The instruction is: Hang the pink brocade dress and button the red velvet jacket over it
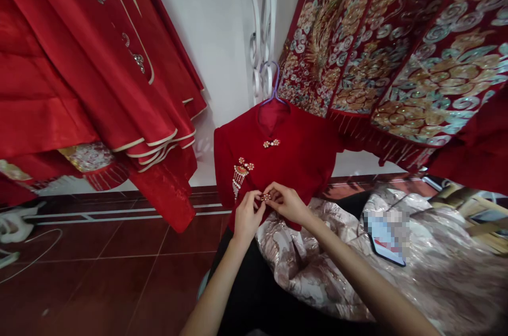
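A red velvet jacket (pixel 305 140) hangs in front of me on a purple hanger (pixel 274 93). A beaded frog fastener (pixel 272 143) spans the front just below its collar. A beaded fan-shaped ornament with tassels (pixel 239 173) sits on the chest at the left. Lower on the jacket, my left hand (pixel 248 213) and my right hand (pixel 288 201) meet and pinch a small beaded frog fastener (pixel 265 197) between their fingertips. The fingers hide part of it, and I cannot tell whether its two halves are joined.
Red satin garments (pixel 130 61) hang at the left, and heavily embroidered panels (pixel 381 45) at the upper right. A pale shiny cloth (pixel 325 267) lies below the jacket, with a phone (pixel 387 248) on it. White scrolled metalwork (pixel 270 18) stands behind the hanger.
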Available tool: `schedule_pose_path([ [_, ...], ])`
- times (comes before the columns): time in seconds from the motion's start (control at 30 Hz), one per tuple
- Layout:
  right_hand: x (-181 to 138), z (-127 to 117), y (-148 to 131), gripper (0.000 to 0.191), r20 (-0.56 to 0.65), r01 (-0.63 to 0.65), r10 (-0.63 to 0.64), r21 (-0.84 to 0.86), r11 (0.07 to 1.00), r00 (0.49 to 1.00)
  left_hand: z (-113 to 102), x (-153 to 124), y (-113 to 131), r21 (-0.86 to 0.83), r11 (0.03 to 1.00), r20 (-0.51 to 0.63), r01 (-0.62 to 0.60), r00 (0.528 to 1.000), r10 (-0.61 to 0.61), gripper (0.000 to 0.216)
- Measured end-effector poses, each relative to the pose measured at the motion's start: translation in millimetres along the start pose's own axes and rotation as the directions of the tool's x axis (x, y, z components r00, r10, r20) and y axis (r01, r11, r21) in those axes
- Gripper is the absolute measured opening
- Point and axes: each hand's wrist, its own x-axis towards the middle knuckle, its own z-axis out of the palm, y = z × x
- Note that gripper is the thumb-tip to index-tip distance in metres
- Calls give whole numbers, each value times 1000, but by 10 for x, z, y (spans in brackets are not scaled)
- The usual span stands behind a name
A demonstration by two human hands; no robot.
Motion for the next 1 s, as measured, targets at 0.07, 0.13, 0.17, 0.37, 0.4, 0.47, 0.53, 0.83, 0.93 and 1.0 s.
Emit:
schedule_pose_path([
  [0.07, -18, -58, 20, 15, -62, -23, 25, 22, 999, 998, 1, 25, 34, 86, 996, 1, 10, 1000, -10, 12],
  [0.13, -20, -101, 52, 16, -145, -37, 40, 21, 999, 989, 17, 47, 65, 168, 985, -3, 42, 999, -42, 11],
  [0.17, -16, -118, 67, 17, -177, -38, 41, 17, 999, 983, 26, 57, 77, 208, 976, -2, 56, 998, -57, 10],
  [0.37, 3, -162, 64, 17, -165, -10, 16, 36, 999, 986, 32, 86, 105, 273, 961, -45, 41, 999, -30, 11],
  [0.4, 2, -160, 58, 17, -158, -7, 13, 39, 999, 987, 26, 89, 105, 244, 969, -59, 37, 998, -23, 11],
  [0.47, -3, -150, 52, 17, -151, -4, 10, 40, 999, 988, 13, 101, 101, 187, 982, -70, 29, 997, -16, 9],
  [0.53, -9, -135, 55, 17, -137, 3, 2, 41, 999, 991, 6, 121, 99, 143, 989, -50, 29, 999, -22, 7],
  [0.83, -38, -53, 70, 17, -122, 45, -57, -98, 994, 991, 37, 181, 69, -196, 961, -15, 195, 979, -202, 11],
  [0.93, -35, -23, 67, 20, -118, 74, -108, -258, 963, 987, 73, 183, -9, -372, 899, 46, 231, 972, -231, 15],
  [1.0, -32, -2, 68, 20, -130, 71, -122, -341, 937, 984, 97, 188, -61, -444, 862, 80, 246, 969, -236, 18],
])
